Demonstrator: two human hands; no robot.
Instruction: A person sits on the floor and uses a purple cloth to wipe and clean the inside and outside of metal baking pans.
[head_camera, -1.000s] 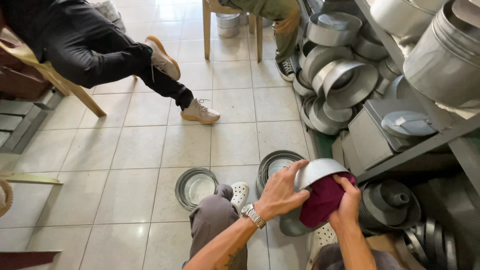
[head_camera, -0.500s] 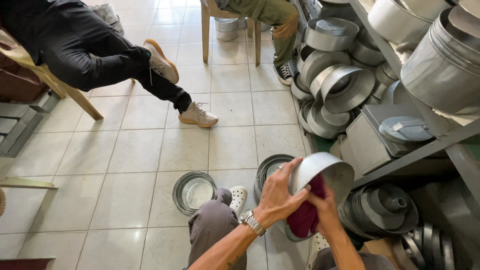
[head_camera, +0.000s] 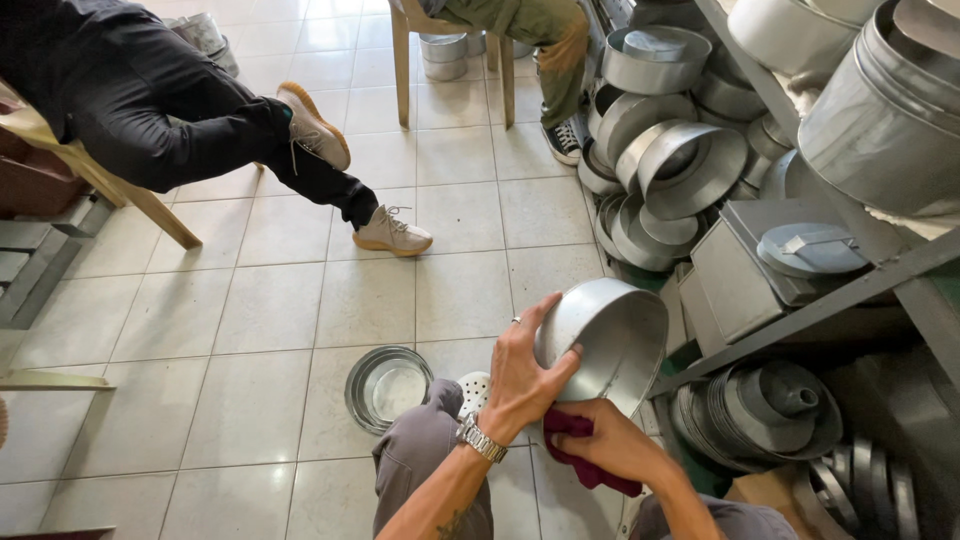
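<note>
My left hand (head_camera: 527, 375), with a wristwatch and a ring, grips the rim of a round metal pan (head_camera: 612, 340) that is tilted on its side above my lap. My right hand (head_camera: 615, 447) holds a dark red cloth (head_camera: 585, 462) pressed against the pan's lower edge. On the floor by my knee sits a stack of round metal pans (head_camera: 388, 387), next to my white perforated shoe (head_camera: 474, 391).
A metal shelf rack (head_camera: 830, 300) on the right holds many metal tins, lids and ring moulds (head_camera: 690, 165). Two other persons sit ahead: one in black trousers (head_camera: 190, 120) on the left, one on a wooden chair (head_camera: 452, 60) at the top.
The pan has been turned and tilted in my hands. My right hand with the cloth has slid from inside the pan to its lower edge.
</note>
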